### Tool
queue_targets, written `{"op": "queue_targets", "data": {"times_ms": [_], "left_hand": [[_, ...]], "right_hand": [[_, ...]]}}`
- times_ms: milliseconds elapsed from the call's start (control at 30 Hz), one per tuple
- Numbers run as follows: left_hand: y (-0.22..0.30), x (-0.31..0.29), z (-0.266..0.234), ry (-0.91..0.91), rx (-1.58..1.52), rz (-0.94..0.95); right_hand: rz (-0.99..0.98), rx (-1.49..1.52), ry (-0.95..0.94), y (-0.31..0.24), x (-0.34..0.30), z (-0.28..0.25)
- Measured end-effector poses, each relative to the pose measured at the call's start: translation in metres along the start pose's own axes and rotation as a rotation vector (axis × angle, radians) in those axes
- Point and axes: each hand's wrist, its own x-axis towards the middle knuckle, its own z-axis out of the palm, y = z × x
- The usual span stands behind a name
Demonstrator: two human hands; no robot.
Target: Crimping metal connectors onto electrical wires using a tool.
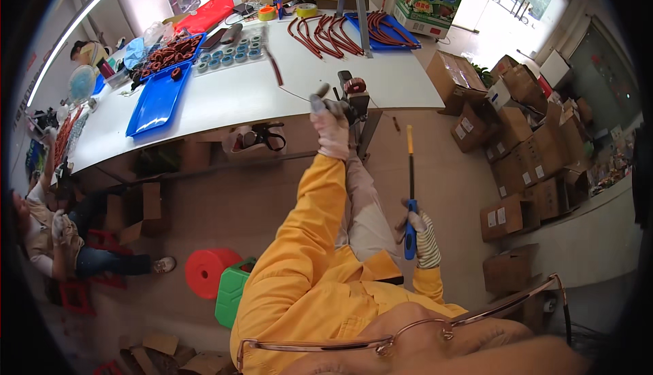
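My left hand (332, 129), in a pale work glove with a yellow sleeve, reaches up to the front edge of the white table (238, 96). Its fingers are closed around a small grey piece (317, 100) beside a black device with a copper coil (354, 93) fixed at the table edge. My right hand (425, 240), in a striped glove, hangs low by my knee. It grips the blue handle of a long stick lighter (410, 191), whose black rod and yellow tip point up toward the table.
Blue trays (158, 99) with copper-coloured rings, red-brown cable bundles (326, 33) and tape rolls lie on the table. Cardboard boxes (524, 150) are stacked on the right. A red stool (207, 271) and a green stool (233, 293) stand near my left side. Another person (61, 239) sits far left.
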Motion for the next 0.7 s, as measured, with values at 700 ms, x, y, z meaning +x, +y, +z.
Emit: {"op": "queue_targets", "data": {"times_ms": [700], "left_hand": [[0.039, 0.075, -0.006, -0.203, 0.002, -0.216]], "right_hand": [[0.17, 0.006, -0.111, -0.082, 0.03, 0.055]]}}
